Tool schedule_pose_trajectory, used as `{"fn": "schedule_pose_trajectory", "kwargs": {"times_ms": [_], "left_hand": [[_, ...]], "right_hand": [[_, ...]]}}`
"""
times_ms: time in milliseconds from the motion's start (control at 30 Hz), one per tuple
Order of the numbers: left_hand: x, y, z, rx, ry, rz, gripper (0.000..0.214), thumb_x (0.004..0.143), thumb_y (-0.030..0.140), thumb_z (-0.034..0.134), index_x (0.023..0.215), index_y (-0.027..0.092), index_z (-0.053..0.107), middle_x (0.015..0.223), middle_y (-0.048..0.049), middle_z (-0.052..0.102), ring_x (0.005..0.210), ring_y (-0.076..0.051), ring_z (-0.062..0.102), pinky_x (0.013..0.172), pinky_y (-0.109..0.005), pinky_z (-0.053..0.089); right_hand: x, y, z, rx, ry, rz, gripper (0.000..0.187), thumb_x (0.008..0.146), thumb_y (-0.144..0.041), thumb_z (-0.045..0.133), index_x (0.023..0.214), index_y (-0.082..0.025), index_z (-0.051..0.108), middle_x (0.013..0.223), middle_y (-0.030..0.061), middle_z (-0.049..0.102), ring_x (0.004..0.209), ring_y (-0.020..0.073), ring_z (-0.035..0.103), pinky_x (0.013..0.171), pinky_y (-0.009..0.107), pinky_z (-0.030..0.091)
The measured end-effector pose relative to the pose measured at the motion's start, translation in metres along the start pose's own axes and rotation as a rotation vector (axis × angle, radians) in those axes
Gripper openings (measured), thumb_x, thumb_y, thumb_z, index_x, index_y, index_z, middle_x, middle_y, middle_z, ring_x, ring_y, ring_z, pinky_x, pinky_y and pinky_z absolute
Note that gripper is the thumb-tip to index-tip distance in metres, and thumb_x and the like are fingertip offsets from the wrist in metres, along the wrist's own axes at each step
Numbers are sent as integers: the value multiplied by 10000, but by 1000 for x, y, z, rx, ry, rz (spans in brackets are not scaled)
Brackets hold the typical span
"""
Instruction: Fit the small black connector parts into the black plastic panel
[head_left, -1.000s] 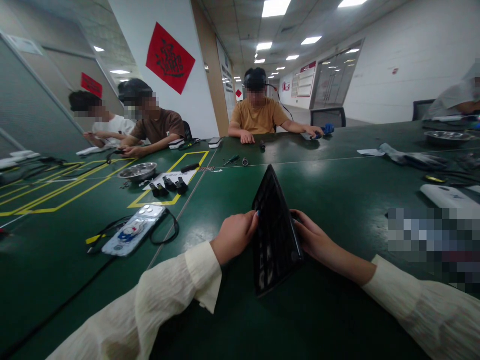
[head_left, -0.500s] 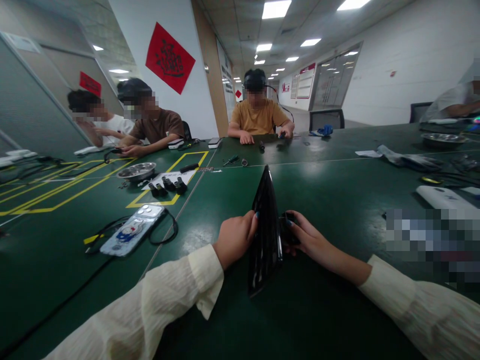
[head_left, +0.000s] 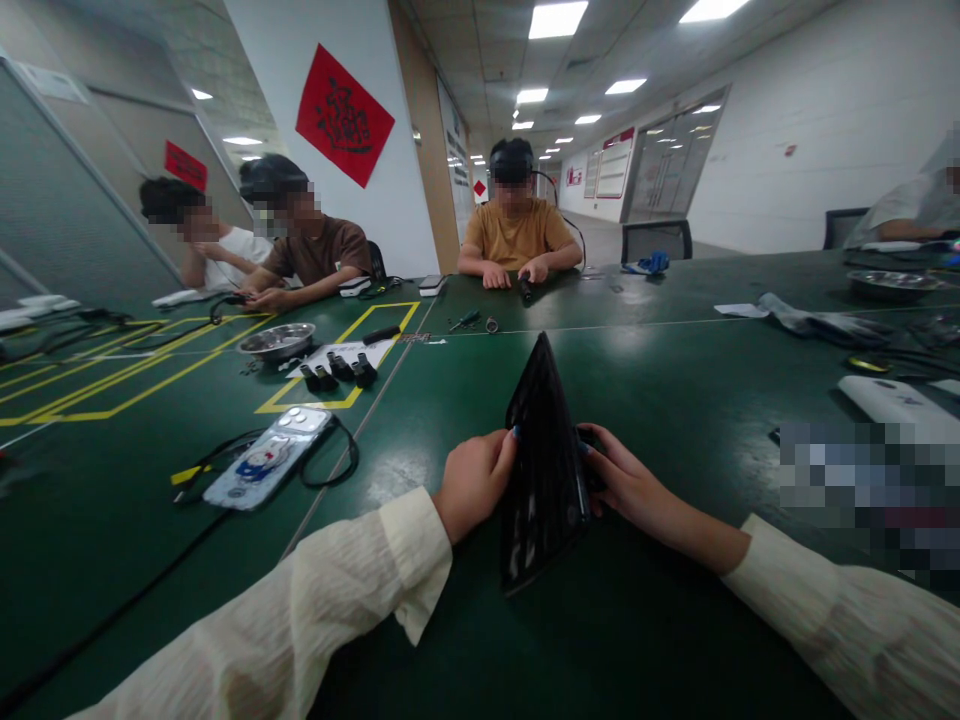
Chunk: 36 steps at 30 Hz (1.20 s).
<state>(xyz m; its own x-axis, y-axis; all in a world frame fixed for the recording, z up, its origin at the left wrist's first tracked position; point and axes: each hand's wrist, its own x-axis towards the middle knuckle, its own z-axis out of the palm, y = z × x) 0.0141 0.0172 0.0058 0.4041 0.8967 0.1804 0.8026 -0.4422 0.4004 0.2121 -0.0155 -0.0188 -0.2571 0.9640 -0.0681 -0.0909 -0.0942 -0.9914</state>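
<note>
A thin, glossy black panel point(head_left: 546, 490), flat like a screen, stands tilted on edge just above the green table in front of me. My left hand point(head_left: 474, 478) is closed on its left side, thumb lying on the glossy face and fingers hidden behind. At the panel's right side, my right hand point(head_left: 630, 480) is closed around a small black part point(head_left: 594, 476) against the back. The panel covers most of that part, so its kind and whether it is joined to the panel do not show.
Left of me lies a phone point(head_left: 270, 458) beside a looped black cable point(head_left: 352, 460). Farther off are a metal bowl point(head_left: 277, 342), several black cylindrical pieces point(head_left: 341, 368) and a green-handled screwdriver point(head_left: 466, 319). A white device point(head_left: 892, 405) is at right. Co-workers sit around the green table point(head_left: 420, 420).
The panel has turned, so more of its glossy face shows and the black part in my right hand is more hidden. Across the table, a co-worker's hand has moved to a dark cylinder.
</note>
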Motion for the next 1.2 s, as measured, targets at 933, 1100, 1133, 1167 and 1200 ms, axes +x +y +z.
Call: {"fn": "schedule_pose_trajectory", "kwargs": {"times_ms": [933,1100,1133,1167,1200], "left_hand": [[8,-16,-12,551,48,489,266,881,261,202,824,149,436,598,-54,563,544,-184,523,537,-301,369],[8,-19,-14,546,95,598,237,851,257,232,804,151,440,583,-54,555,522,-181,512,524,-304,377],[8,-20,-13,533,107,620,228,841,253,236,800,153,436,572,-48,551,509,-179,504,517,-304,376],[7,-21,-12,519,120,638,218,831,246,238,795,154,432,560,-42,544,497,-177,495,510,-302,373],[7,-23,-11,504,131,649,209,821,237,238,789,156,428,548,-36,537,486,-175,487,503,-300,370]], "right_hand": [[0,3,0,-32,-2,-14,394,820,-444,435,1124,-227,309,679,-24,532,488,107,540,408,227,401],[-1,2,1,-41,-3,-19,406,817,-448,432,1126,-215,309,680,-24,534,484,105,541,421,237,417],[-1,1,1,-40,1,-17,414,811,-453,438,1123,-214,309,686,-24,533,484,105,542,422,240,421],[-1,1,1,-39,6,-16,422,805,-458,445,1122,-213,308,689,-25,531,482,105,542,423,242,423],[-1,0,1,-39,11,-16,430,801,-461,450,1121,-214,307,691,-26,529,478,104,540,422,243,424]]}}
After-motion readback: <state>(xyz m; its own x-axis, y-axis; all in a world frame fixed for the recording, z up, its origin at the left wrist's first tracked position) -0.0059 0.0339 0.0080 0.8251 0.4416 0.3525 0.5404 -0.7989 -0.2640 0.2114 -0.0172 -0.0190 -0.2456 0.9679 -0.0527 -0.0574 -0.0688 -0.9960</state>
